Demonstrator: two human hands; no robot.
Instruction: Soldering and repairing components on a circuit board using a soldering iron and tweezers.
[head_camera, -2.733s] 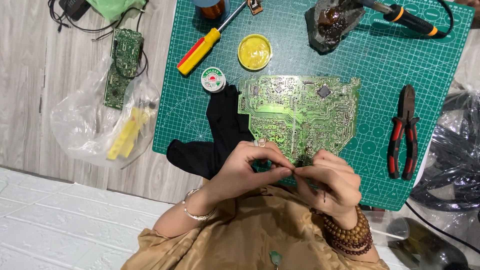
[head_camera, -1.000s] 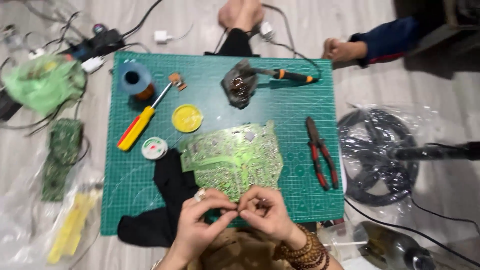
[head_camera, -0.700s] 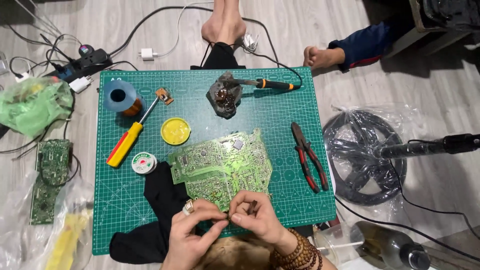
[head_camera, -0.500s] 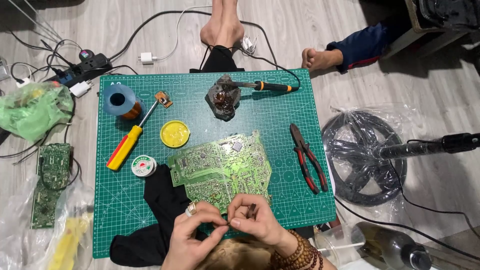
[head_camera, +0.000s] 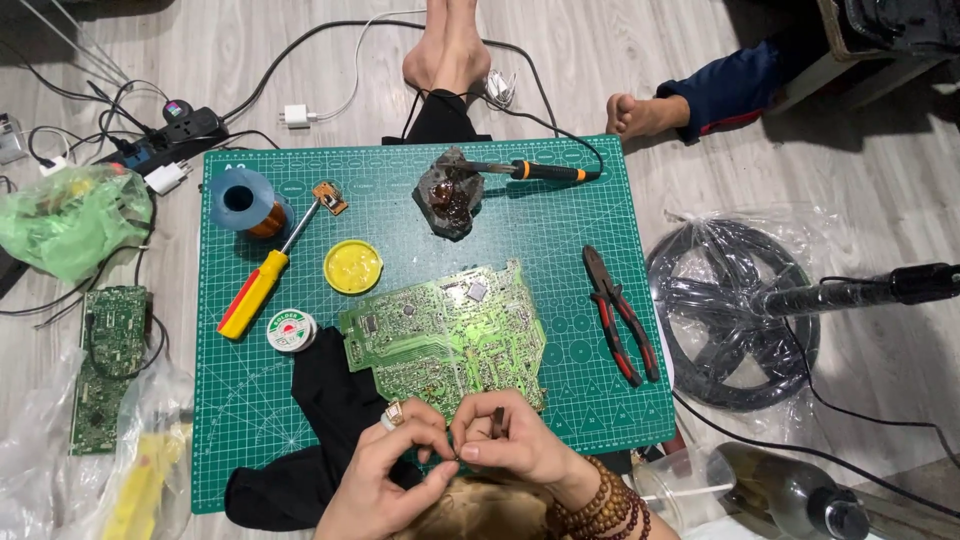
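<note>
Head view, left to right: a small green board (head_camera: 112, 365) lies on the floor, then the green mat (head_camera: 600, 260) carries a yellow screwdriver (head_camera: 255, 292), a solder reel (head_camera: 291, 331), a yellow tin (head_camera: 352, 266) and the large circuit board (head_camera: 445, 335). Since a moment ago the view has pulled back, but your hands have not moved off the board's near edge. Your left hand (head_camera: 385, 480) and right hand (head_camera: 510, 450) pinch together on a small dark part (head_camera: 497, 420), fingertips closed on it. Further right lie red pliers (head_camera: 620, 315); the soldering iron (head_camera: 530, 171) rests untouched.
</note>
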